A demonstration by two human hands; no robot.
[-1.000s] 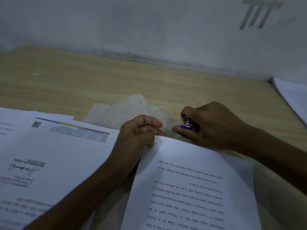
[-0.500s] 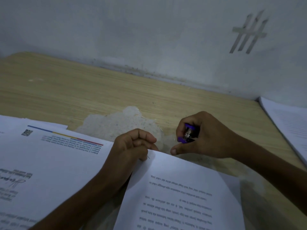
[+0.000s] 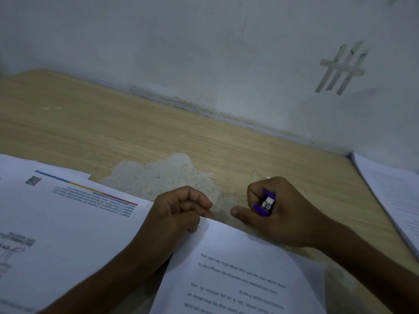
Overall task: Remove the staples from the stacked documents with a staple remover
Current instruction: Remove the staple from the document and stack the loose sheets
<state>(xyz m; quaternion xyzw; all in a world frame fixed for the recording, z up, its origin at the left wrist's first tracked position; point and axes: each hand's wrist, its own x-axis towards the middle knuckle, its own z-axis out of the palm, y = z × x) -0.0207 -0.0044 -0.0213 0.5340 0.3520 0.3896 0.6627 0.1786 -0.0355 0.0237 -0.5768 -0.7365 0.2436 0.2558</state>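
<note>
The person's left hand (image 3: 179, 211) has its fingers (image 3: 195, 199) curled tight, pinching the far corner of the white printed document (image 3: 238, 268) that lies on the pale wood-grain surface (image 3: 113, 132) right in front of them. Just below the knuckles, at that corner, a thin sliver shows that I take for the metal staple (image 3: 200, 227). The right hand (image 3: 288, 220) sits just beside it. Its fingers are wrapped round the small purple staple remover (image 3: 265, 203), and the thumb is stretched out toward the left hand. The tool's metal mouth is clear of the paper.

To my eye this is the lining-up step: the corner is steadied and the tool is in hand but not yet engaged. The next move needs the remover brought across to the corner and its teeth slipped under the staple's crown. Then comes a squeeze while the left hand keeps the sheets from lifting. Those left fingers crowd the staple and may have to shift clear.

A white stack with a blue, yellow and red stripe (image 3: 68, 223) lies to the left, and another white paper stack (image 3: 394, 196) lies at the right edge. I cannot tell whether either one is done or waiting.
</note>
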